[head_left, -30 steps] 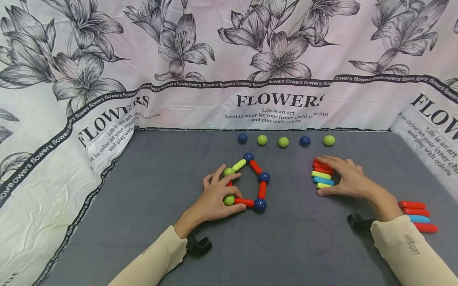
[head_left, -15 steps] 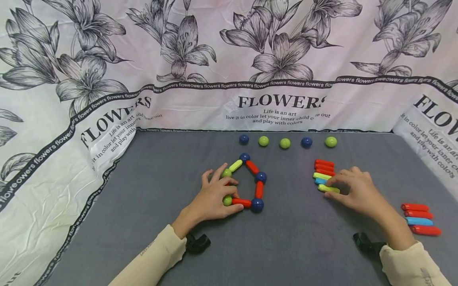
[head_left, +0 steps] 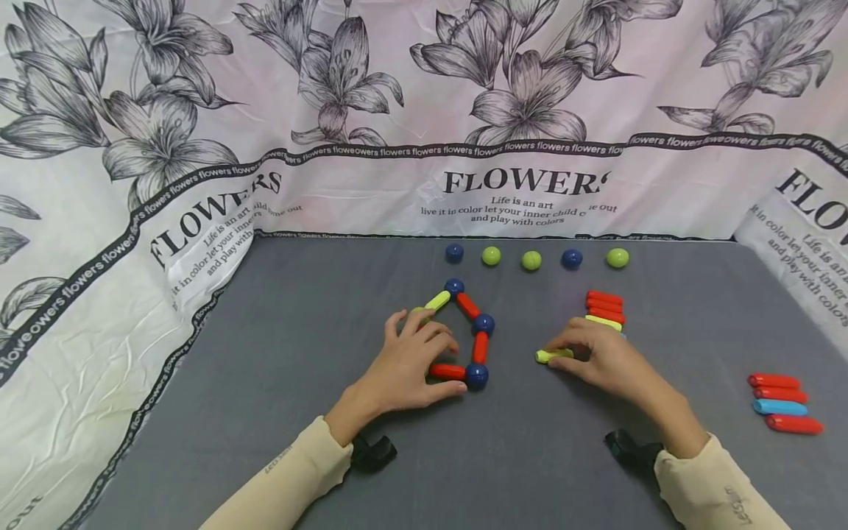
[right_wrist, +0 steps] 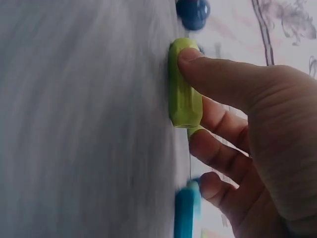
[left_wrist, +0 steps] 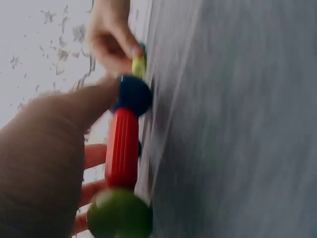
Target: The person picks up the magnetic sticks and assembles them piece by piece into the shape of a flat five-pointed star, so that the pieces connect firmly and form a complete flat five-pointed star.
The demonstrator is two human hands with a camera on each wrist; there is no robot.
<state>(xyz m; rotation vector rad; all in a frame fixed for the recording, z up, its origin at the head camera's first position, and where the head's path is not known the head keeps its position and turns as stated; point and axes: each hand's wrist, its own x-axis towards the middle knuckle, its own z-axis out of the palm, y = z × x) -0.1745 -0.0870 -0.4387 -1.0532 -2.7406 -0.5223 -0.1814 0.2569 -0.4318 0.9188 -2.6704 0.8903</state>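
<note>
Right hand (head_left: pixel 612 355) pinched a yellow rod (head_left: pixel 545 356) at the desk (head_left: pixel 517 456), between the ball-and-rod frame (head_left: pixel 481 348) and the rod row (head_left: pixel 604 297) | left hand (head_left: pixel 400 368) loosely spread at the frame's near left, contact unclear | light, level pinch, rod's left tip free, seemed soundest | no containers in view

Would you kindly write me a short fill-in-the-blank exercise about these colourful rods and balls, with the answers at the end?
1. A yellow rod is pinched by the person's ____ hand.
2. In the row of five loose balls, ____ are blue.
3. Of the four rods at far right, all but the ____ one are red.
4. In the head view, the left hand partly hides a frame of rods joined by ____.

Missing words: right; two; blue; balls.
</note>
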